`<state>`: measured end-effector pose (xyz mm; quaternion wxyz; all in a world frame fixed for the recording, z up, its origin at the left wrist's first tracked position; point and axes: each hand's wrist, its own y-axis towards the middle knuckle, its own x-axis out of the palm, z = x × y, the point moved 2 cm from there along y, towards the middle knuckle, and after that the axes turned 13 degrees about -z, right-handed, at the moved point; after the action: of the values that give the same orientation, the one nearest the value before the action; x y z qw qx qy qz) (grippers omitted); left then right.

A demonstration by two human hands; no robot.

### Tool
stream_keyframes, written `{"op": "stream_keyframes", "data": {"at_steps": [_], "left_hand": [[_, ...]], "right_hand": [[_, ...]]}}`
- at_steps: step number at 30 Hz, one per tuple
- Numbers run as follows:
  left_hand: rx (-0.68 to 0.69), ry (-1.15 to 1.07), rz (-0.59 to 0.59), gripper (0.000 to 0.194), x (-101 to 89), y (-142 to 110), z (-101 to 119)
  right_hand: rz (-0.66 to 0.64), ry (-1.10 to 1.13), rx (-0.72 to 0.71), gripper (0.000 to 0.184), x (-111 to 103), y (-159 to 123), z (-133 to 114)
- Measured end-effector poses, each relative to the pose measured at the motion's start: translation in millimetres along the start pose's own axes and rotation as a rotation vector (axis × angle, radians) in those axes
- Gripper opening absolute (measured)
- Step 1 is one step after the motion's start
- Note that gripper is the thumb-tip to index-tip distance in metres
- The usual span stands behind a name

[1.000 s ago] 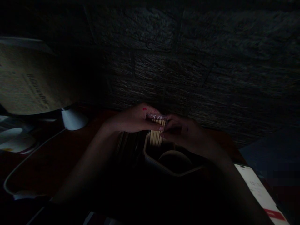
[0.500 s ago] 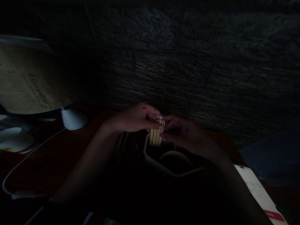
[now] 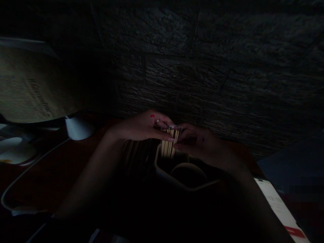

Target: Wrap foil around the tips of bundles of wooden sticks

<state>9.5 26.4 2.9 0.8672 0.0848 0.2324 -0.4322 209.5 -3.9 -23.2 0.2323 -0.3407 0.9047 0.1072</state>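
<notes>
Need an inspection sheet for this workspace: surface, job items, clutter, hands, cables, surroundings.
Surface: dark reddish-brown table, poorly lit.
Job's things: pale sticks in a bundle, clear wrapping at the top, lower ends over the left part of a pale-rimmed container; contact too dark to tell.
Clutter: pale dish and white cone-shaped object at left; lit phone at right.
Left hand: holds the bundle, thumb across its front.
Right hand: fingertips at the bundle's right edge; grip unclear.
Cables: one white cable, left side.
Surroundings: rough block wall behind; brown lettered object at upper left.
</notes>
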Motion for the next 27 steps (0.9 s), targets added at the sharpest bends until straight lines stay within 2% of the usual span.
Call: {"op": "stream_keyframes", "data": {"at_steps": [8, 19, 27], "left_hand": [[-0.033, -0.001, 0.043, 0.021, -7.4, -8.6, 0.6], [-0.074, -0.105, 0.049, 0.027, -4.6, -3.5, -1.2], [-0.017, -0.085, 0.081, 0.021, -2.2, 0.9, 0.7]], "right_hand": [[-0.029, 0.125, 0.012, 0.045, -2.6, -3.1, -1.2], [0.014, 0.085, 0.015, 0.038, -3.5, -1.5, -1.9], [0.032, 0.054, -0.006, 0.033, -3.4, -1.3, 0.9]]}}
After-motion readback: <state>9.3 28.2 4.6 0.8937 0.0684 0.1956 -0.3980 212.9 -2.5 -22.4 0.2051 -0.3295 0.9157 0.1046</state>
